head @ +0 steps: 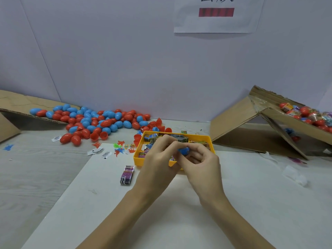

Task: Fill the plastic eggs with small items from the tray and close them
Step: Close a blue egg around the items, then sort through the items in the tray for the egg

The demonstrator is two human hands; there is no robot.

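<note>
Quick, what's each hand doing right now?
Left hand: closed on the blue egg.
Right hand: closed on the same blue egg, above the yellow tray.

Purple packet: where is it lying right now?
Head view: the purple packet lies on the white sheet, just left of the left hand, near the yellow tray.

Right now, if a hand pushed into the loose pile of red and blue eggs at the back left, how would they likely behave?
The eggs look smooth and rounded, so they would probably roll and scatter across the table. They seem to be hollow plastic, likely light. Some open halves near the yellow tray may slide rather than roll.
</note>
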